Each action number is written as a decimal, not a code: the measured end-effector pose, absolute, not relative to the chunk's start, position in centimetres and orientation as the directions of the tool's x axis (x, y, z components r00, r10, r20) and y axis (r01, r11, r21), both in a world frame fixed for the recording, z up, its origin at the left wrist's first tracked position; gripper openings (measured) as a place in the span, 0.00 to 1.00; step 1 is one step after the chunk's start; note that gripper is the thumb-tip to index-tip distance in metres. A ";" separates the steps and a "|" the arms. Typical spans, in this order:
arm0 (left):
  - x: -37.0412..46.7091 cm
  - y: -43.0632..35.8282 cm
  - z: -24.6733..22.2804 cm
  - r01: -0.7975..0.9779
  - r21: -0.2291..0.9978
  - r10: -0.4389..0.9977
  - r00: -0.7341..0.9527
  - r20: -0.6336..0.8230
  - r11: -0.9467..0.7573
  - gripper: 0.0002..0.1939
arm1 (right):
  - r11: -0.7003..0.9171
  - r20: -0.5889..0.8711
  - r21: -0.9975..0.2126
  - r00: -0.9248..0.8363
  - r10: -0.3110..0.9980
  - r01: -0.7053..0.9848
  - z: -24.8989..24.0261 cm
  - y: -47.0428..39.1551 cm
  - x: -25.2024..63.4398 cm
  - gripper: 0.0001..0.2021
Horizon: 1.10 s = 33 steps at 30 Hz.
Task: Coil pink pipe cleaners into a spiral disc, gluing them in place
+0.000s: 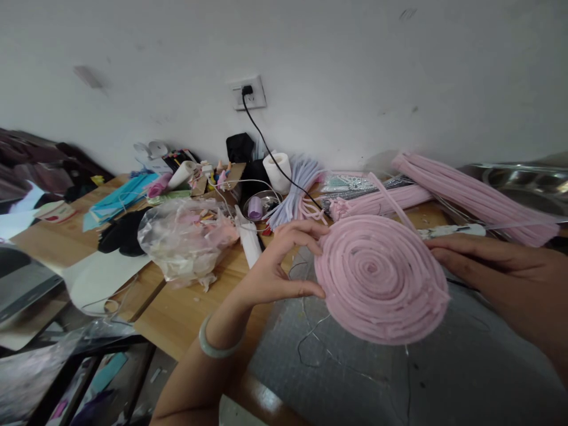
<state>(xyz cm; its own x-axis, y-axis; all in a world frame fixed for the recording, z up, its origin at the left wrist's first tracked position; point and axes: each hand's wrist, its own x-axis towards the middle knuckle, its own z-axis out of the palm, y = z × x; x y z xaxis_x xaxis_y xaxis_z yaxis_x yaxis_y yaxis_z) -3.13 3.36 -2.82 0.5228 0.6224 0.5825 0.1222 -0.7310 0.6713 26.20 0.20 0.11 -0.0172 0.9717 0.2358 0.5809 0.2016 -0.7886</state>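
A flat round spiral coil of pink pipe cleaners is held up above the grey cutting mat, its face turned toward me. My left hand grips the coil's left rim, thumb below and fingers above. At the right rim, my right hand has its thumb and index finger closed on the coil's edge; its other fingers are partly hidden. One loose pink pipe-cleaner end sticks up from the upper right rim. Thin wire trails loosely over the mat below the coil.
Bundles of pink pipe cleaners and lilac pipe cleaners lie along the wall. A plastic bag of scraps sits left of my left hand. A metal tray stands back right. A black cord runs from the wall socket.
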 end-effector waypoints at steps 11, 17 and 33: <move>-4.6 3.5 -3.8 0.051 0.696 0.638 0.454 0.622 -0.716 0.25 | 0.216 0.240 -0.810 -0.028 0.970 0.545 0.4 0.0 26.2 0.05; -4.8 3.2 -4.1 0.072 0.696 0.699 0.084 0.710 -0.715 0.10 | 0.239 0.250 -0.817 -0.052 0.967 0.525 0.2 0.2 26.1 0.06; -4.8 -5.9 -3.3 0.492 0.617 0.782 0.482 0.395 -0.614 0.09 | 0.286 0.331 -0.900 0.090 0.939 0.328 0.0 -2.9 25.2 0.06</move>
